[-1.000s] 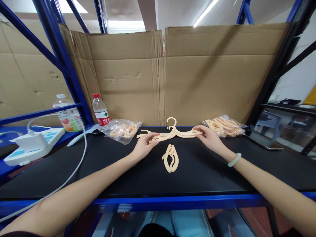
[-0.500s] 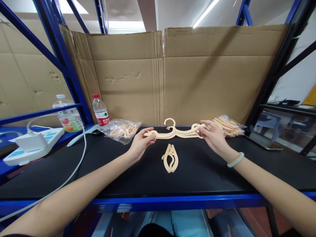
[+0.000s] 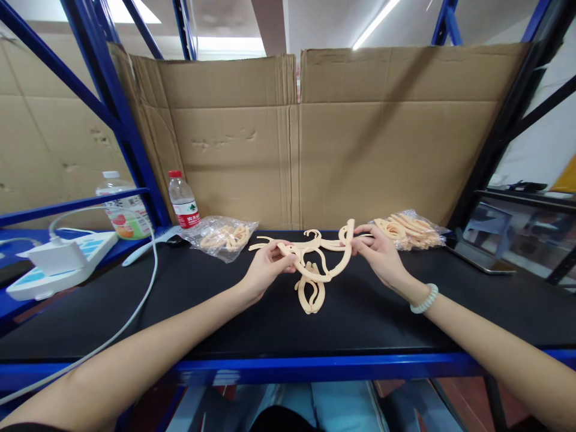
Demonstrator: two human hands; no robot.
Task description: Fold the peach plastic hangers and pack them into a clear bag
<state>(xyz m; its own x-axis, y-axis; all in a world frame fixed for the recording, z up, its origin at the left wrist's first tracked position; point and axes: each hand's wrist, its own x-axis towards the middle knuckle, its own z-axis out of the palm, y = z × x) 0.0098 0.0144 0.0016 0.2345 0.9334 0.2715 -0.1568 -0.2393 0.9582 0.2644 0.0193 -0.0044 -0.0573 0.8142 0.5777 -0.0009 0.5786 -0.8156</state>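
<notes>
A cream folding clothes hanger (image 3: 321, 277) is held up between my two hands, its arms bent upward into a V and its hook between them. My left hand (image 3: 265, 267) pinches its left arm end. Fingers of my right hand (image 3: 380, 255) are closed on the right arm. Below and partly behind it, a folded hanger (image 3: 318, 298) lies flat on the black tabletop. Farther back, an unfolded hanger (image 3: 333, 245) lies spread out with its hook up, perhaps on top of others; the held one partly covers it.
Clear plastic bags of hangers lie at the back left (image 3: 225, 237) and back right (image 3: 411, 231). A red-capped bottle (image 3: 183, 201) stands by the left bag. At far left are a power strip (image 3: 96, 252) and white cable (image 3: 146, 288). Cardboard (image 3: 360, 138) walls the back.
Both hands have drawn the hanger toward me, off the spread one behind. Its arms went from straight out to folded upward. The folded hanger in front has not moved.
</notes>
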